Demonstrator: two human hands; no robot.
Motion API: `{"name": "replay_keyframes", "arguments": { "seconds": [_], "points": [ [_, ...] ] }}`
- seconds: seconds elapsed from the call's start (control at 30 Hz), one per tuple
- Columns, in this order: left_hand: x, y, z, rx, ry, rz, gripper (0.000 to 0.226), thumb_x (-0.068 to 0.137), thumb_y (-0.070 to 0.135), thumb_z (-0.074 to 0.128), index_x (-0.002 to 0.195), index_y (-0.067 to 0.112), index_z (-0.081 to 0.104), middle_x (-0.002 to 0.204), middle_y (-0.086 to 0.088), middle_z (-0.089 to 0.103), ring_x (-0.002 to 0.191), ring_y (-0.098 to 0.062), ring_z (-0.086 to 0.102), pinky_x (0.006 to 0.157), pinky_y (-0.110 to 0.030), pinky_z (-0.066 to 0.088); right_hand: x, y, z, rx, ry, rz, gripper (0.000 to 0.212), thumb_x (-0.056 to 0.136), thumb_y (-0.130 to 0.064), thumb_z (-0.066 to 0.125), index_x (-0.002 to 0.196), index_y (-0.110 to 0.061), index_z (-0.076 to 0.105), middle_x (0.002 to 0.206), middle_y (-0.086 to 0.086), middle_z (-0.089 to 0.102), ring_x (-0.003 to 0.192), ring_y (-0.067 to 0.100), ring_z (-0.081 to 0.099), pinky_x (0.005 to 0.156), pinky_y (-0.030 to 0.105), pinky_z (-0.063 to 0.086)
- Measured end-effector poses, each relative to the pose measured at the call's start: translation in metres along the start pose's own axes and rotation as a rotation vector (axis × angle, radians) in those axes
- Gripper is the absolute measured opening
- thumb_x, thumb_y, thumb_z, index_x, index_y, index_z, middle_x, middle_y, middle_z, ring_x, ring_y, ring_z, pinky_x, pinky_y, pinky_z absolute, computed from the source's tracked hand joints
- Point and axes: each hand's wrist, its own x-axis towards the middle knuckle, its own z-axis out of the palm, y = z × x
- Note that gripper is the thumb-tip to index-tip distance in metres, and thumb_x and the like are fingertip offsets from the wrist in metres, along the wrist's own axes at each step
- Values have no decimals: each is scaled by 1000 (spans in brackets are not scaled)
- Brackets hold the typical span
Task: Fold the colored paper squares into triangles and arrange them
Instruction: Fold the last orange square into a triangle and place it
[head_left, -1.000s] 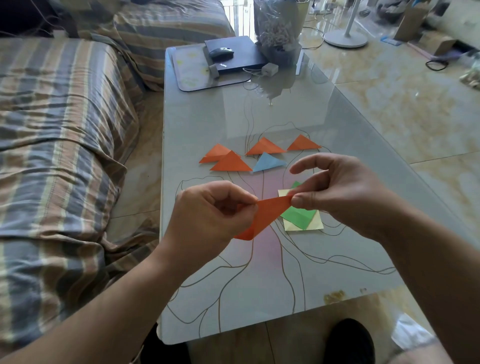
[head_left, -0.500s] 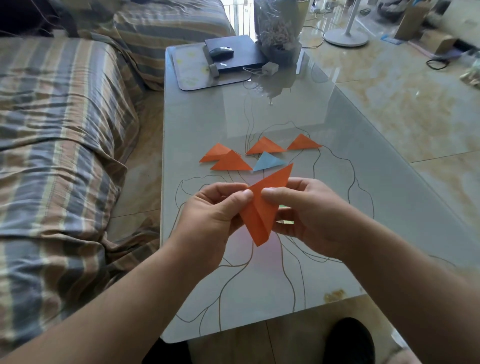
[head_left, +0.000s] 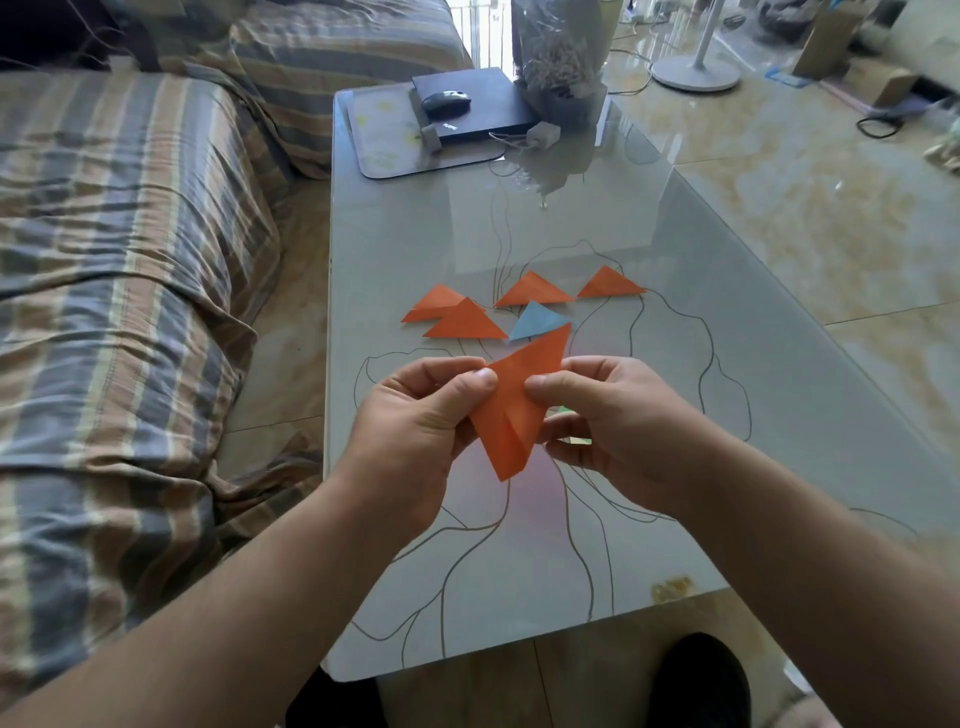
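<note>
An orange paper (head_left: 514, 410), partly folded with one point up and one down, hangs above the glass table (head_left: 727, 395). My left hand (head_left: 421, 421) pinches its left edge and my right hand (head_left: 613, 421) pinches its right edge, thumbs facing each other. Beyond it several folded triangles lie on the table: orange triangles (head_left: 465, 323) in a loose row and one blue triangle (head_left: 535, 319). A bit of green paper (head_left: 566, 413) shows under my right hand; the rest is hidden.
A striped sofa (head_left: 130, 291) runs along the table's left side. At the far end sit a dark laptop (head_left: 478, 111) with a mouse (head_left: 445, 100), a mat (head_left: 384, 140) and a wrapped bouquet (head_left: 561, 57). A fan base (head_left: 696, 75) stands on the tiled floor.
One second ago my hands stretched the orange paper flat and low over the green and yellow sheets. They have come together and turned the paper upright, covering those sheets.
</note>
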Motion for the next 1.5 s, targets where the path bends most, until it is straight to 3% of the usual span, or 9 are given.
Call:
{"name": "replay_keyframes", "arguments": {
  "seconds": [0.17, 0.47, 0.63, 0.8, 0.9, 1.13, 1.27, 1.5],
  "points": [
    [4, 3, -3, -15, 19, 7, 20, 72, 12, 76, 91, 10, 72, 97, -17, 77, 93, -30, 77, 75, -33, 62, 0, -3, -3, -26, 19, -9, 9, 96, -20, 72, 91, -14, 72, 88, 9, 75, 75, 21, 69, 70, 33, 54],
    [3, 0, -2, -3, 31, -6, 21, 72, 13, 76, 93, 11, 71, 96, -15, 77, 92, -30, 77, 75, -34, 63, -1, -4, -2, -32, 45, 0, 10, 96, -22, 72, 94, -12, 71, 87, 7, 75, 76, 22, 70, 72, 34, 54],
    [2, -2, 0, 58, 48, -54, 10, 90, 2, 70, 91, 11, 68, 85, -11, 75, 81, -26, 75, 68, -33, 62, 1, -5, 1, -65, 69, -8, 13, 97, -15, 67, 85, -14, 67, 80, 5, 72, 72, 21, 70, 70, 33, 52],
    [2, 1, 2, 85, -2, -156, 18, 94, 6, 67, 111, 12, 67, 96, -13, 77, 85, -29, 75, 70, -36, 62, 1, -4, 0, -87, 69, 0, 14, 97, -15, 68, 83, -14, 66, 77, 6, 72, 69, 21, 70, 66, 32, 52],
    [0, -2, 3, 111, -50, -179, 32, 92, 10, 70, 123, 10, 63, 106, -16, 78, 90, -29, 77, 71, -35, 63, 1, -2, 1, -115, 40, -1, 13, 96, -16, 68, 83, -14, 68, 79, 8, 74, 73, 21, 71, 71, 34, 53],
    [0, -3, 2, 215, -67, -104, 45, 74, 17, 78, 117, 5, 69, 105, -17, 78, 90, -29, 77, 75, -36, 63, -2, -1, 1, -170, -2, -26, 9, 93, -19, 73, 85, -13, 72, 82, 9, 75, 75, 18, 70, 79, 36, 55],
    [0, -5, 2, 206, -58, -103, 27, 89, 3, 72, 115, 3, 69, 107, -19, 77, 89, -28, 76, 77, -36, 65, 0, 2, 0, -126, 34, -45, 10, 93, -21, 75, 91, -11, 73, 87, 12, 77, 76, 22, 70, 83, 42, 57],
    [1, -5, 1, 211, -48, -75, 21, 89, 2, 71, 110, 2, 71, 104, -20, 77, 94, -35, 76, 82, -40, 63, -1, 4, 3, -175, 21, -110, 11, 96, -18, 71, 94, -8, 74, 89, 14, 77, 79, 23, 69, 89, 51, 58]
  ]
}}
